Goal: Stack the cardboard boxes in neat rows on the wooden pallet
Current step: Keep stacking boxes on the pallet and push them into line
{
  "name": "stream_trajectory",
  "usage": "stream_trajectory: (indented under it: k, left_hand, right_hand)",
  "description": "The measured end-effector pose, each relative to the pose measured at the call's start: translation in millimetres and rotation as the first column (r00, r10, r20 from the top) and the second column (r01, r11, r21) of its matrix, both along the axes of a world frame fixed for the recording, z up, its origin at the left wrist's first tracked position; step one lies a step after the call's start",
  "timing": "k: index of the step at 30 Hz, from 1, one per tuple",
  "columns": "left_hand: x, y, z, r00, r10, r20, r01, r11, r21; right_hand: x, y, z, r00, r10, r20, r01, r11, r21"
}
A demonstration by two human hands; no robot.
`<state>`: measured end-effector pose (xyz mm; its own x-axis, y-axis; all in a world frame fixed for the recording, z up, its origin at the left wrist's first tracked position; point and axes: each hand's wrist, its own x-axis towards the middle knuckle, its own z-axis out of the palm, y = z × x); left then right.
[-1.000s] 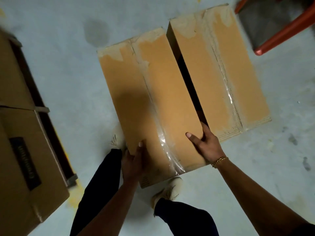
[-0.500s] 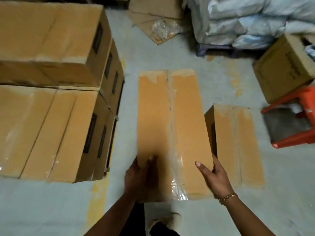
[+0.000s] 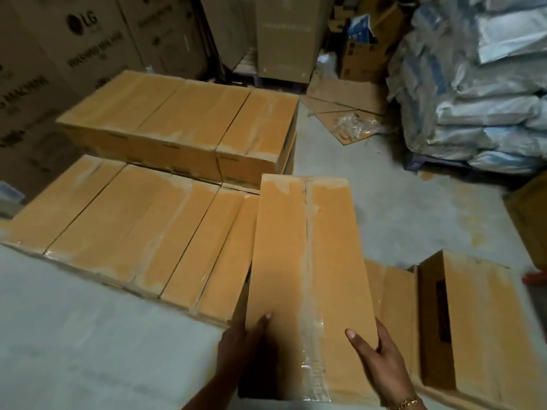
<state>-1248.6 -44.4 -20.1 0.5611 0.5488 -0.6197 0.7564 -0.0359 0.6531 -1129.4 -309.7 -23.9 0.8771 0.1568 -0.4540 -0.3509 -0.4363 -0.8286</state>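
Held box (image 3: pixel 307 261): long cardboard box, taped seam facing up, long axis pointing away from the person, carried above the floor (image 3: pixel 88 335).
Left hand (image 3: pixel 245 344): grip pinching the box's near-left corner, thumb on the top face, fingers hidden under the side.
Right hand (image 3: pixel 379 359): grip pinching the near-right edge, thumb on top, fingers wrapped round the side; bracelet (image 3: pixel 405 405) at the wrist.
Position: the box's far end sits beside the right edge of the lower row (image 3: pixel 133 232) of stacked boxes and near the near-right corner of the upper row (image 3: pixel 189 122); contact cannot be told.
Loose boxes (image 3: pixel 473 321) stand on the floor just right of the held box.
Sacks (image 3: pixel 479 84) are piled at the far right.
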Motion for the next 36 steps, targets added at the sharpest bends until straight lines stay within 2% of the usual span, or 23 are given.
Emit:
stream_trajectory:
  k: [11, 18, 28, 36]
  left_hand:
    - [-71, 174, 26, 0.994, -0.084, -0.062, 0.088, 0.994, 0.064]
    - [-50, 238, 10, 0.985, -0.112, -0.133, 0.119, 0.992, 0.047]
    - [-17, 307, -2, 0.995, -0.104, -0.003, 0.104, 0.994, -0.042]
    - [0, 377, -39, 0.981, -0.191, -0.019, 0.190, 0.980, -0.054]
  right_hand:
    - [-94, 169, -14, 0.999, -0.030, -0.022, 0.031, 0.999, 0.036]
    - [-76, 228, -15, 0.999, -0.035, -0.028, 0.035, 0.999, 0.015]
    - [-47, 300, -36, 0.997, -0.047, -0.062, 0.049, 0.999, 0.024]
    - [-47, 363, -53, 0.991, -0.126, -0.045, 0.124, 0.991, -0.047]
